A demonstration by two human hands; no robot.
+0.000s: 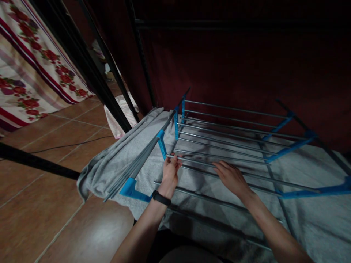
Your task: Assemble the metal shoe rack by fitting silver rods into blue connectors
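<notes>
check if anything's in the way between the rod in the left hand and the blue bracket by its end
Nothing visible stands in the way: the left hand pinches the rod near its left end, and that end lies right beside the lower part of the blue bracket. Whether they touch, I can't tell.

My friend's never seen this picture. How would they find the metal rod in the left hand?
Find the big grey blanket, then the blue-and-silver rack on it. Near the rack's middle, the left hand, with a black wristband below it, pinches one metal rod close to its end. Unlike its neighbours, this rod also has the right hand touching it.
</notes>
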